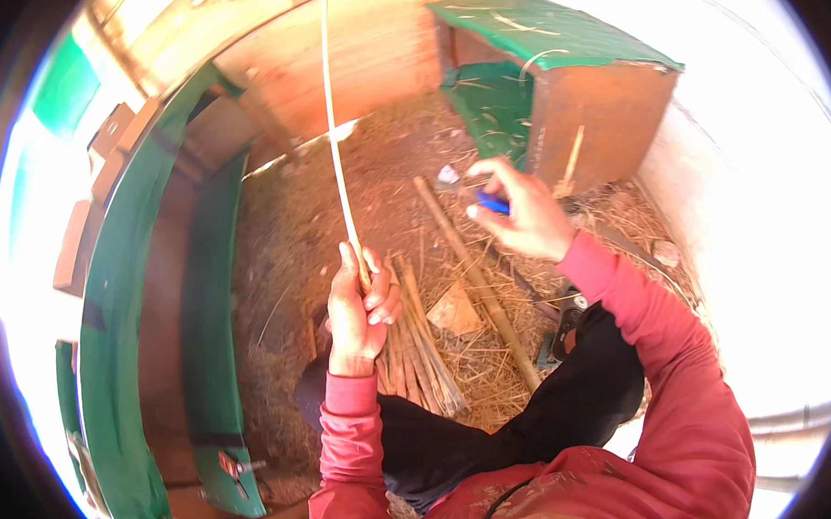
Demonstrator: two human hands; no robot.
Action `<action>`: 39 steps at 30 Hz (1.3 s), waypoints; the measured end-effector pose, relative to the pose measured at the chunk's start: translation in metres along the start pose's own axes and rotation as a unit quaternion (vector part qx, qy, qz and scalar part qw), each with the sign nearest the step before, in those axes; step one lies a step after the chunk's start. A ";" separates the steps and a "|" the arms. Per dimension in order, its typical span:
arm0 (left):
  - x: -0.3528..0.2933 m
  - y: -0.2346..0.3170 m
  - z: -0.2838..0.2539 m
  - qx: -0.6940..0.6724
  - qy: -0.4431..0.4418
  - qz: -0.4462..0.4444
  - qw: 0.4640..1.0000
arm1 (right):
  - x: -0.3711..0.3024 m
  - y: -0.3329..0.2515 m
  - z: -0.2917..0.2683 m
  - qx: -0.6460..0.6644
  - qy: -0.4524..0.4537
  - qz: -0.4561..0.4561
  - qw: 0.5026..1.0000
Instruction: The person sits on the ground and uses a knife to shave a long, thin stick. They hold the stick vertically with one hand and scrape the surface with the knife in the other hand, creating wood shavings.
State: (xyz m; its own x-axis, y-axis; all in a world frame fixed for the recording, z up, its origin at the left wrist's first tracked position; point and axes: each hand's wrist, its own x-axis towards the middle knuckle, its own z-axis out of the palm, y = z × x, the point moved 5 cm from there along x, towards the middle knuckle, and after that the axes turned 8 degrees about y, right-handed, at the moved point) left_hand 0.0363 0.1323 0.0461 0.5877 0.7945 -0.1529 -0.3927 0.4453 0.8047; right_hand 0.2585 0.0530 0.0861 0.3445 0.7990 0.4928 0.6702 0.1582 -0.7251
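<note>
My left hand [357, 303] is closed round the lower end of a long, thin, pale strip of split bamboo or cane [332, 119]. The strip rises with a slight bend and runs out of the top of the picture. To the right and a little higher, my right hand [533, 216] is apart from the strip, its thumb and fingers curled round a small blue object [492, 203]. Its far end is blurred, so I cannot tell its kind. Below my left hand lies a bundle of split strips [417, 360] on the ground by my legs.
A bamboo pole [479, 285] and a flat wood piece [455, 311] lie among straw-like shavings [494, 372]. A wooden box with a green cover [603, 120] stands at the far right. Along the left runs a green-covered shelf [120, 341], with an orange-handled tool [234, 465] low down.
</note>
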 end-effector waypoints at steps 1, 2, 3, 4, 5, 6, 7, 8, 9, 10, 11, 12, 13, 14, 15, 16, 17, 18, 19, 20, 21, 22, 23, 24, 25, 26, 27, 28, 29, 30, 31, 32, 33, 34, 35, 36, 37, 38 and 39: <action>0.008 -0.002 0.010 -0.023 -0.025 -0.019 0.999 | -0.002 -0.007 -0.001 -0.021 0.034 -0.045 0.998; 0.012 -0.007 0.019 -0.006 -0.025 -0.021 0.999 | -0.003 -0.015 -0.003 -0.037 0.041 -0.058 0.997; 0.015 -0.013 0.026 0.002 -0.021 -0.040 0.999 | -0.002 -0.021 -0.005 -0.054 0.046 -0.070 0.995; 0.020 -0.016 0.033 0.018 -0.037 -0.038 0.998 | -0.003 -0.019 -0.003 -0.038 0.071 -0.101 0.992; 0.023 -0.024 0.039 0.030 -0.051 -0.039 0.998 | -0.005 -0.016 0.000 -0.025 0.091 -0.130 0.987; 0.028 -0.028 0.041 0.035 -0.050 -0.044 0.997 | -0.011 -0.015 -0.001 -0.060 0.111 -0.125 0.984; 0.030 -0.034 0.038 0.035 -0.041 -0.048 0.997 | -0.014 -0.010 0.000 -0.077 0.091 -0.105 0.987; 0.028 -0.042 0.035 0.017 -0.039 -0.061 0.997 | -0.021 -0.002 0.005 -0.088 0.064 -0.082 0.991; 0.027 -0.049 0.037 0.016 -0.030 -0.067 0.997 | -0.029 0.005 0.010 -0.098 0.034 -0.060 0.993; 0.030 -0.052 0.036 0.020 -0.042 -0.043 0.998 | -0.026 0.004 0.012 -0.054 0.062 -0.086 0.993; 0.030 -0.055 0.036 0.025 -0.051 -0.017 0.998 | -0.030 0.004 0.014 -0.024 0.049 -0.053 0.997; 0.022 -0.061 0.036 0.022 -0.043 -0.009 0.999 | -0.037 0.002 0.013 0.007 0.035 -0.022 0.999; 0.020 -0.060 0.037 0.011 -0.043 -0.010 0.999 | -0.039 0.000 0.013 0.041 0.025 0.008 0.999; 0.018 -0.053 0.040 0.011 -0.044 0.015 0.999 | -0.035 -0.004 0.012 0.033 0.029 -0.019 0.999; 0.014 -0.046 0.042 0.010 -0.044 0.041 0.998 | -0.033 -0.008 0.014 0.026 0.048 -0.062 0.997; 0.010 -0.037 0.047 0.039 -0.034 0.061 0.997 | -0.032 -0.009 0.017 0.020 0.071 -0.106 0.992; 0.004 -0.025 0.053 0.071 -0.026 0.081 0.994 | -0.030 -0.013 0.019 0.015 0.098 -0.147 0.984; -0.003 -0.014 0.059 0.103 -0.018 0.098 0.990 | -0.027 -0.016 0.022 0.031 0.097 -0.160 0.982; -0.009 -0.005 0.063 0.123 -0.003 0.109 0.986 | -0.024 -0.018 0.024 0.042 0.098 -0.171 0.979; -0.013 0.004 0.066 0.144 0.010 0.118 0.982 | -0.021 -0.021 0.025 0.052 0.100 -0.181 0.977; -0.016 0.011 0.068 0.164 0.022 0.127 0.978 | -0.017 -0.026 0.027 0.075 0.116 -0.188 0.972; -0.018 0.016 0.066 0.175 0.013 0.133 0.976 | -0.015 -0.032 0.031 0.093 0.126 -0.196 0.968; -0.018 0.017 0.061 0.169 0.018 0.120 0.978 | -0.013 -0.037 0.032 0.111 0.136 -0.202 0.963; -0.017 0.017 0.056 0.163 0.023 0.106 0.981 | -0.013 -0.038 0.035 0.096 0.116 -0.190 0.970; -0.014 0.015 0.051 0.149 0.027 0.093 0.984 | -0.012 -0.038 0.035 0.081 0.098 -0.174 0.977; -0.011 0.012 0.050 0.145 0.034 0.095 0.984 | -0.013 -0.038 0.035 0.066 0.080 -0.157 0.982; -0.009 0.008 0.045 0.115 0.033 0.074 0.990 | -0.013 -0.038 0.037 0.052 0.063 -0.140 0.987; -0.007 0.003 0.040 0.086 0.030 0.054 0.994 | -0.015 -0.040 0.039 0.047 0.052 -0.159 0.985; -0.004 -0.002 0.036 0.057 0.026 0.034 0.997 | -0.016 -0.041 0.043 0.043 0.040 -0.178 0.982; -0.001 -0.005 0.033 0.061 0.042 0.048 0.996 | -0.016 -0.043 0.047 0.039 0.029 -0.196 0.979; 0.001 -0.010 0.029 0.074 0.055 0.071 0.993 | -0.017 -0.039 0.054 0.026 0.014 -0.180 0.983; 0.000 -0.012 0.029 0.068 0.053 0.088 0.992 | -0.017 -0.036 0.062 0.014 -0.002 -0.164 0.986; -0.002 -0.013 0.031 0.063 0.051 0.106 0.991 | -0.016 -0.033 0.067 -0.006 -0.014 -0.168 0.986; -0.006 -0.012 0.029 0.079 0.065 0.129 0.986 | -0.017 -0.030 0.075 -0.023 -0.026 -0.171 0.985; -0.008 -0.010 0.027 0.096 0.079 0.152 0.981 | -0.016 -0.029 0.082 -0.040 -0.039 -0.176 0.983; -0.010 -0.008 0.024 0.114 0.092 0.174 0.974 | -0.017 -0.030 0.086 -0.043 -0.041 -0.184 0.981; -0.011 -0.008 0.020 0.113 0.100 0.174 0.973 | -0.017 -0.035 0.089 -0.029 -0.057 -0.187 0.980; -0.011 -0.008 0.015 0.112 0.108 0.173 0.972 | -0.016 -0.039 0.090 -0.016 -0.072 -0.190 0.979; -0.012 -0.009 0.010 0.111 0.116 0.173 0.972 | -0.019 -0.040 0.094 -0.016 -0.060 -0.198 0.978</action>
State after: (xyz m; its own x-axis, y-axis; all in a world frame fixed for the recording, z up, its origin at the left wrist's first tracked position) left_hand 0.0400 0.1148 0.0467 0.2624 0.9639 0.0445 -0.3608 0.0553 0.9310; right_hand 0.1636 0.0864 0.0605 -0.0245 0.7420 0.6700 0.7562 0.4521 -0.4730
